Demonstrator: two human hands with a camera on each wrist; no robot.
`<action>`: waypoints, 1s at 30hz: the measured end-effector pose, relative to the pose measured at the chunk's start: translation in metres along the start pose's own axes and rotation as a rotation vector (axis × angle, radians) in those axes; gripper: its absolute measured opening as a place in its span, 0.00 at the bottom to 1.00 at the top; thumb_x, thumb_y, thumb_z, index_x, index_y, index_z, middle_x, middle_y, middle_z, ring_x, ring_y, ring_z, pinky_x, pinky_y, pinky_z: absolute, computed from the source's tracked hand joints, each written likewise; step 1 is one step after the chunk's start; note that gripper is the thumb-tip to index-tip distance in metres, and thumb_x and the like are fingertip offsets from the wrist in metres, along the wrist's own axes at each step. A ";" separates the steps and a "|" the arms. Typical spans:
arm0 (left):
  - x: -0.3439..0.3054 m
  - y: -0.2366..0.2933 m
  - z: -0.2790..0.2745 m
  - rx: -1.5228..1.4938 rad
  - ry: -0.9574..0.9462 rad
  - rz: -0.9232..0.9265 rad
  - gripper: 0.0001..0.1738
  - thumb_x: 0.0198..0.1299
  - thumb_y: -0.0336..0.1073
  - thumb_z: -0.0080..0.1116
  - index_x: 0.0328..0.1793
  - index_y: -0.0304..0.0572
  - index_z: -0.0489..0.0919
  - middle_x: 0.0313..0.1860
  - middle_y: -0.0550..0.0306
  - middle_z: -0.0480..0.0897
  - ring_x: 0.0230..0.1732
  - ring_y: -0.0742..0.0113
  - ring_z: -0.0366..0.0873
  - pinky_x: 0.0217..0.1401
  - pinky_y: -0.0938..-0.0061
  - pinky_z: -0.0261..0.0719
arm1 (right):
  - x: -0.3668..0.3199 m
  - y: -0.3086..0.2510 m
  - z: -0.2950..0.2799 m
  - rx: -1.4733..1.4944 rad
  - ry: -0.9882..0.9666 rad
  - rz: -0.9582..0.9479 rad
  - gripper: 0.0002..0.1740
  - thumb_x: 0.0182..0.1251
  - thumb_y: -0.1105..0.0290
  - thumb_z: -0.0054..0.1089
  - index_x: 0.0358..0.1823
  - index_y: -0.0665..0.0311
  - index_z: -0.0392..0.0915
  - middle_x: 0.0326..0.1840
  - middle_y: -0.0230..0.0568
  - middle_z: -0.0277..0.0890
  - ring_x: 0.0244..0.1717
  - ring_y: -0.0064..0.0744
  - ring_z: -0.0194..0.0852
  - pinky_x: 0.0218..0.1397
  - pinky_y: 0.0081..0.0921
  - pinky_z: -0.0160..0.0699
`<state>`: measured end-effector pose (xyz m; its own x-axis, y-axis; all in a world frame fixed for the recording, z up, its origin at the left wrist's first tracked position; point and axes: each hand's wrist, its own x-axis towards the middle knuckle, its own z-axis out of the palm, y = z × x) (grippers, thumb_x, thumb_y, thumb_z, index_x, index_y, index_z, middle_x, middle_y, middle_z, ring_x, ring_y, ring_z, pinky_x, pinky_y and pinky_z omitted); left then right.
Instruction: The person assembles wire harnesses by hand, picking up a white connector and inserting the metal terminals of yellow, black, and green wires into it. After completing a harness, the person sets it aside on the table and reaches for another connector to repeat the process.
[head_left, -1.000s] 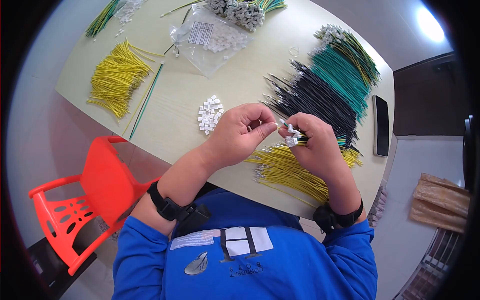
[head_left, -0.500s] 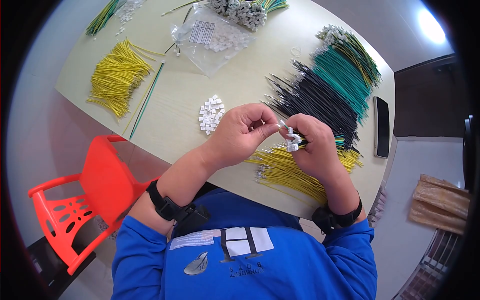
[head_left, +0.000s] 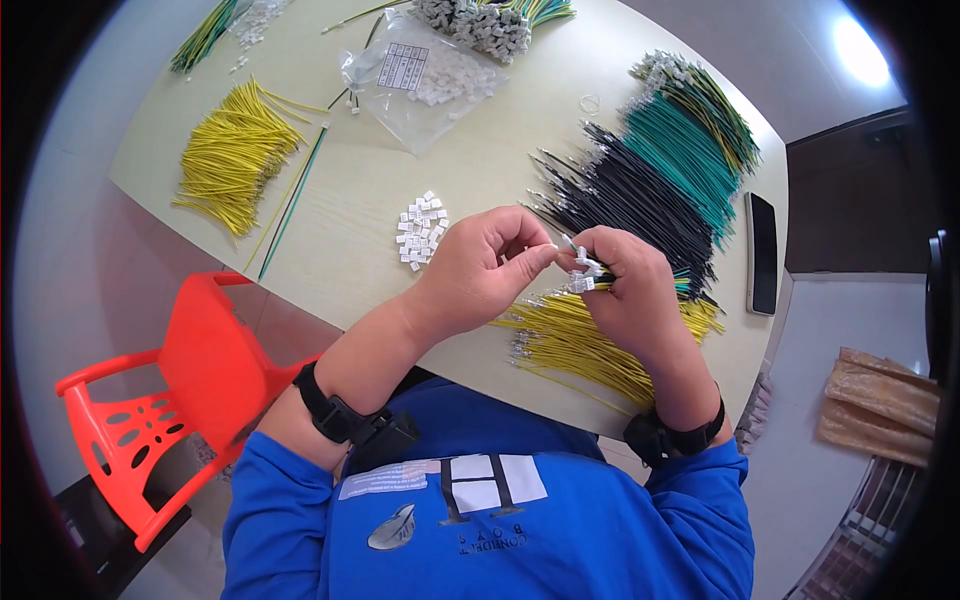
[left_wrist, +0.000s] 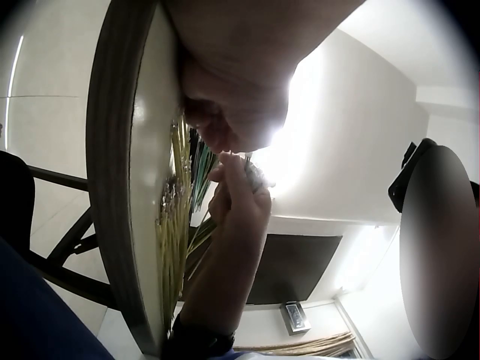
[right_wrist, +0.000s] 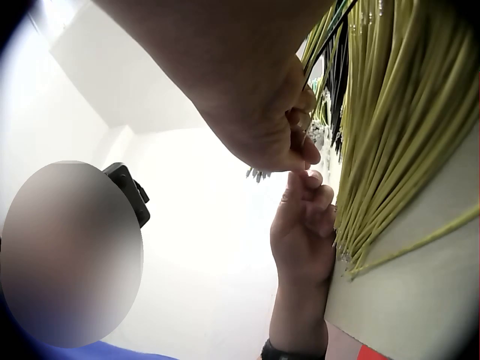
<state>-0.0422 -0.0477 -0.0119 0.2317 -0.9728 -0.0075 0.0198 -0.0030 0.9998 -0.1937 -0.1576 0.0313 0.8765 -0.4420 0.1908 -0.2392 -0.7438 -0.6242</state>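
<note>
In the head view my left hand (head_left: 485, 268) pinches a small white piece between thumb and forefinger, close to the other hand's fingertips. My right hand (head_left: 628, 285) grips several wires whose white connectors (head_left: 583, 280) stick out by its thumb; green and yellow wire shows behind them. Below the hands lie yellow wires (head_left: 580, 345), above them black wires (head_left: 630, 195). Loose white connectors (head_left: 420, 230) form a small pile left of the left hand. The left wrist view shows the right hand (left_wrist: 244, 199) meeting the left fingertips; what lies between them is too small to tell.
Green wires (head_left: 685, 150) and a phone (head_left: 762, 252) are at the right. A clear bag of connectors (head_left: 425, 80) lies at the back, near a finished-looking bundle (head_left: 480, 30). Another yellow bundle (head_left: 235, 160) sits at the left. A red chair (head_left: 205, 370) stands beside the table.
The white connectors in the right hand have tilted slightly back and forth. Both hands stay in nearly the same place, fingertips close together.
</note>
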 end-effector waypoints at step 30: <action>-0.001 0.004 0.000 -0.087 -0.006 -0.052 0.02 0.56 0.23 0.53 0.33 0.38 0.74 0.29 0.68 0.73 0.29 0.86 0.65 0.29 0.88 0.64 | 0.078 0.029 -0.001 -0.431 0.009 0.246 0.15 0.55 0.60 0.64 0.42 0.59 0.81 0.38 0.40 0.77 0.40 0.43 0.77 0.42 0.34 0.74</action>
<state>-0.0418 -0.0469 -0.0083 0.2226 -0.9732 -0.0586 0.1163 -0.0331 0.9927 -0.1330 -0.2139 0.0293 0.7691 -0.6334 0.0852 -0.5911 -0.7556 -0.2822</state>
